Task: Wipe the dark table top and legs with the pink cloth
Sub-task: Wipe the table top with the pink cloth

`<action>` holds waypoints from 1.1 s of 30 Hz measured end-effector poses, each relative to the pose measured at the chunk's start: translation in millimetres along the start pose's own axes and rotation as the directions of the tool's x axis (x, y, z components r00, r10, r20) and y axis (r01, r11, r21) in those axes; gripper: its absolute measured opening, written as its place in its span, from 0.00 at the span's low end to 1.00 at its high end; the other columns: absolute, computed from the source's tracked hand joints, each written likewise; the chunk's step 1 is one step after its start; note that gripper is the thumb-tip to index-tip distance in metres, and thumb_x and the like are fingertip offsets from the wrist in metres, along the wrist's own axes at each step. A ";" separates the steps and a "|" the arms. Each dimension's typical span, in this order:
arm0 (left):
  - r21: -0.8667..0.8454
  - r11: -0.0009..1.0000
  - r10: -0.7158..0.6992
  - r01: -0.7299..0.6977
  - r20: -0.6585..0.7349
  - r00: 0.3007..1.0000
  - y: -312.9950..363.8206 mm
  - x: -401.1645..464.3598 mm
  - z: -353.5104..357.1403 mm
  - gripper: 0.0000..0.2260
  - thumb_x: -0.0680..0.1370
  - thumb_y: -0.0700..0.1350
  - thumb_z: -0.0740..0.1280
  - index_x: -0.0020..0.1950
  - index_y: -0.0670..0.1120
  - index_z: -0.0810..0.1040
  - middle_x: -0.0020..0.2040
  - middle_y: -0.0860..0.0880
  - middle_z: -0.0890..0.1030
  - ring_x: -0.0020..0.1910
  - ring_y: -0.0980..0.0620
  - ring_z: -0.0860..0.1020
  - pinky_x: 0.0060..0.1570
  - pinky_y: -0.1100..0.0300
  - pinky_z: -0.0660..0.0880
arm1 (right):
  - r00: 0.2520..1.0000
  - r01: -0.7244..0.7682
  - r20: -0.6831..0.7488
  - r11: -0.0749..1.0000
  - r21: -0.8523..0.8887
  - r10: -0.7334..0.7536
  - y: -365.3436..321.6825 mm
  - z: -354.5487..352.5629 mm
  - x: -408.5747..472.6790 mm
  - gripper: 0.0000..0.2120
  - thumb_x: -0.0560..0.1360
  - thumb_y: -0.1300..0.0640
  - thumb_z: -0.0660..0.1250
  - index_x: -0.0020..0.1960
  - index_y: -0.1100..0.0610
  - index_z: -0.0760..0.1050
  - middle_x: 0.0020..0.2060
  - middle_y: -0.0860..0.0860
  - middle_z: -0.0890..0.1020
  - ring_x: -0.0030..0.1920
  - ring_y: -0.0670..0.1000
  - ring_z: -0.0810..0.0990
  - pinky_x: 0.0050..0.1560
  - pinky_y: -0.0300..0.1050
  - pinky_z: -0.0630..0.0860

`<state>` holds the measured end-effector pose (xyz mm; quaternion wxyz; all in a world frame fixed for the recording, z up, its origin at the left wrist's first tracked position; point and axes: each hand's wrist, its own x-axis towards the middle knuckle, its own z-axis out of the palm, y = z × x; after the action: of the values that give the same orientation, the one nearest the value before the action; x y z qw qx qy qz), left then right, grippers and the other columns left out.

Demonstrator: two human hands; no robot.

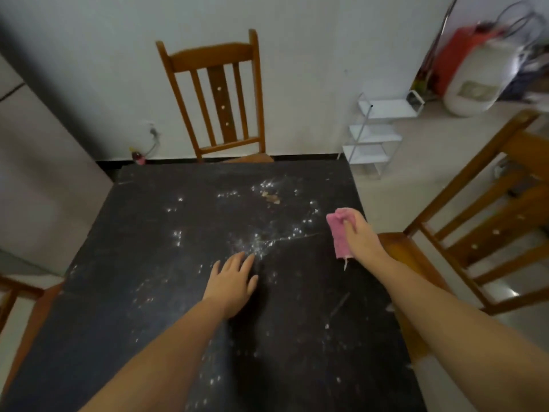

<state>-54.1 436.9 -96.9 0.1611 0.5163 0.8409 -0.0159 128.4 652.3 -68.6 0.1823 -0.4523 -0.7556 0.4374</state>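
The dark table top (154,263) fills the lower middle of the head view, speckled with white powder and a few brown crumbs (271,197) toward the far side. My right hand (361,237) is near the table's right edge, shut on the folded pink cloth (338,230), which hangs down from my fist just above the surface. My left hand (233,281) lies flat on the middle of the table with fingers spread, holding nothing. The table legs are hidden below the top.
A wooden chair (217,96) stands at the far side against the white wall. Another wooden chair (487,221) sits close to the right edge, and part of a third (17,295) shows at the left. A white wire rack (377,135) and white container (478,81) stand at the back right.
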 end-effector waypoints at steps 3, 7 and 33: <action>-0.018 0.999 -0.048 0.048 -0.049 0.998 -9.9 57.0 2.1 0.24 0.81 0.54 0.49 0.76 0.49 0.51 0.76 0.48 0.53 0.75 0.50 0.50 0.72 0.48 0.47 | 0.998 -0.016 -0.057 0.999 -0.028 0.014 4.0 0.2 60.8 0.15 0.82 0.58 0.53 0.66 0.54 0.70 0.57 0.46 0.72 0.58 0.47 0.72 0.56 0.41 0.69; -0.089 0.992 -0.103 0.090 -0.156 0.982 -10.5 111.4 8.9 0.23 0.81 0.53 0.49 0.75 0.49 0.53 0.77 0.48 0.51 0.75 0.51 0.47 0.72 0.46 0.42 | 0.992 -0.028 -0.126 0.988 -0.152 0.008 24.2 18.2 110.5 0.14 0.82 0.58 0.54 0.65 0.51 0.70 0.60 0.52 0.73 0.63 0.54 0.72 0.61 0.45 0.68; -0.096 0.992 -0.104 0.079 -0.293 0.950 -18.4 131.1 28.3 0.25 0.77 0.53 0.47 0.70 0.45 0.67 0.72 0.44 0.65 0.72 0.46 0.61 0.70 0.41 0.52 | 0.754 0.650 0.432 0.657 -0.383 -0.495 30.2 95.8 96.3 0.26 0.71 0.68 0.55 0.65 0.52 0.75 0.71 0.50 0.69 0.72 0.52 0.64 0.74 0.52 0.50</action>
<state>-117.4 536.1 -164.0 0.0533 0.4661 0.8786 0.0894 29.4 692.3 -157.9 0.0726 -0.1501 -0.9654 0.2006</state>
